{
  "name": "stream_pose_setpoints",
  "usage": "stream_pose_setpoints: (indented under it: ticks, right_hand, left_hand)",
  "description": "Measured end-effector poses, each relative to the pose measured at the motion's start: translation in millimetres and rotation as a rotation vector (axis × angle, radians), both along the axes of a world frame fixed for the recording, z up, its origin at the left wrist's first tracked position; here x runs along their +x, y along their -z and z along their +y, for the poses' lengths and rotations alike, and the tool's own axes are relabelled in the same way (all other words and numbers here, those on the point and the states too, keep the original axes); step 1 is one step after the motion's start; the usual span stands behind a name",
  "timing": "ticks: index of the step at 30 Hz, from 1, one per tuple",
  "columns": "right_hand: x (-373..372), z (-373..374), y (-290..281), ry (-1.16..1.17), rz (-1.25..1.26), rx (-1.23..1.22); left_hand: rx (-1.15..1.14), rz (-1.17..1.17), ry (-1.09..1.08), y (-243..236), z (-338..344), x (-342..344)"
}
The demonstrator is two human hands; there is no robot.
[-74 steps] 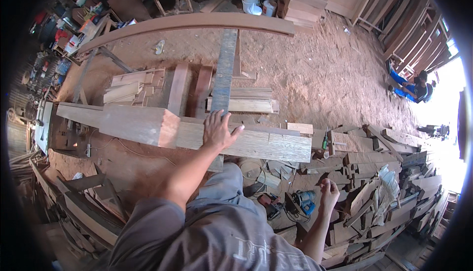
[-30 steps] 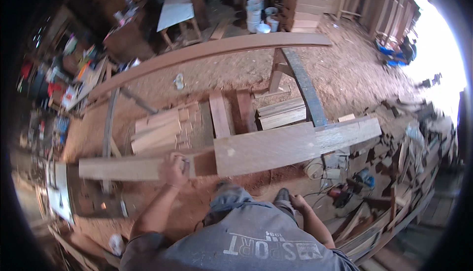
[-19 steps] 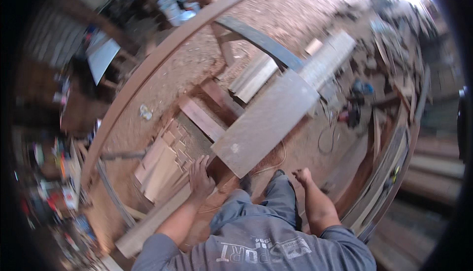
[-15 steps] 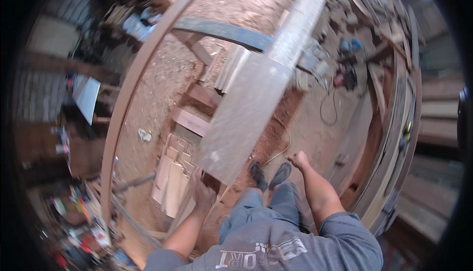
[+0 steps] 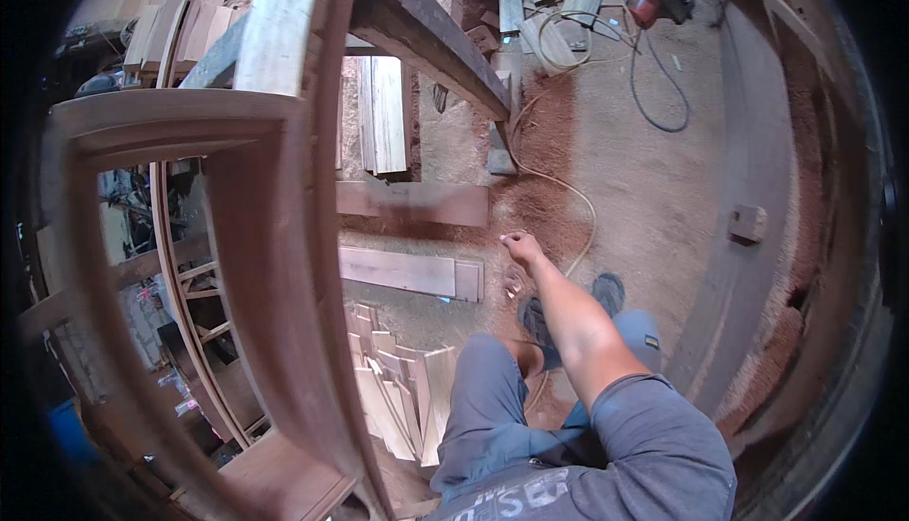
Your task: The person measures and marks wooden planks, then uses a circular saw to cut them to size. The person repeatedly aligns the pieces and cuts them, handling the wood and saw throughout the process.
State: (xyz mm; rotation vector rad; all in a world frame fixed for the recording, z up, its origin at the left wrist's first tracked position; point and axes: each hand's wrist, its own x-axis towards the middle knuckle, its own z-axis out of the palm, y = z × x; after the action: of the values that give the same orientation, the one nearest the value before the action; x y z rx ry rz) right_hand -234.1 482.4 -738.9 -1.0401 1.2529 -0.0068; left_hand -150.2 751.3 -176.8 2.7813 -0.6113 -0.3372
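A large reddish-brown wooden frame [image 5: 327, 237], deep and box-like with a rectangular opening, stands tilted on my left and fills much of that side. My left hand and forearm do not show; the frame covers that area. My right hand [image 5: 519, 246] is stretched forward over the dusty ground with its fingers curled closed. Whether something small sits in those fingers I cannot make out. Beneath and left of this hand lie flat boards, a reddish plank [image 5: 417, 203] and a paler plank [image 5: 398, 270].
Thin wood offcuts [image 5: 402, 393] lie by my left leg. A yellowish cord [image 5: 589, 206] curves over the ground toward a red and black power tool [image 5: 646, 5]. Stacked pale boards [image 5: 383, 114] lie ahead. A long grey beam [image 5: 757, 208] runs along the right. A dark trestle [image 5: 445, 52] stands ahead.
The long board piece in front of me has swung up and left, now showing its hollow side. My left hand has gone from sight. My right hand has moved forward and left.
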Motion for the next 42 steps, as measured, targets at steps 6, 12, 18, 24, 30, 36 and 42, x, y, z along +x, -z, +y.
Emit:
stream_pose_setpoints:
  ticks: [6, 12, 18, 24, 30, 36, 42]
  right_hand:
    - [77, -18, 139, 0.197, -0.086, 0.149]
    - [130, 4, 138, 0.008, 0.103, 0.118]
    - [157, 5, 110, 0.140, 0.466, -0.053]
    - [133, -11, 66, 0.207, -0.310, 0.319]
    - [150, 52, -117, 0.124, -0.339, 0.314]
    - [31, 77, -230, 0.234, -0.325, 0.158]
    - [-231, 57, -454, 0.338, -0.036, 0.067]
  left_hand:
    - [0.031, -0.022, -0.029, 8, -27, 14]
    - [0.062, -0.031, -0.173, 9, -6, -4]
    - [0.059, -0.023, -0.170, 1, -12, -2]
    - [0.008, 0.001, -0.131, -4, -4, -8]
    - [-0.084, 0.034, -0.056, -36, 10, -16]
    - [-0.293, 0.078, 0.038, -73, 8, -9]
    - [-0.422, -0.053, 0.030, -32, 42, -6]
